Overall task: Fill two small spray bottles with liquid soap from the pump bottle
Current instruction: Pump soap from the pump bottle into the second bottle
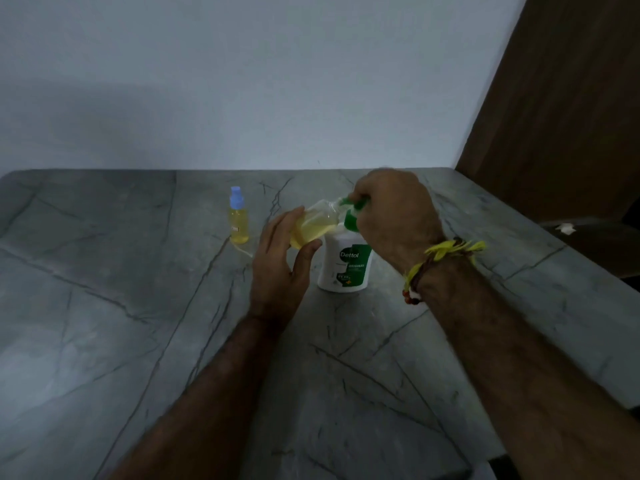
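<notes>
- The left hand (282, 258) holds a small clear bottle (317, 225) tilted, its open mouth up against the green pump nozzle (346, 201); the thumb and fingers curl round its body, so this grip is closed on the bottle.
- That bottle is partly filled with yellow soap.
- The right hand (394, 209) sits on top of the pump head, fingers curled over it; this grip is closed on the pump.
- The pump bottle (346, 263), white with a green label, stands upright on the grey table (104, 306), near the middle, just right of the left hand.
- A second spray bottle (238, 218) with a blue cap stands upright to the left, a little farther back, apart from both hands; it holds yellow soap.
- A yellow thread band (446, 252) circles the right wrist.
</notes>
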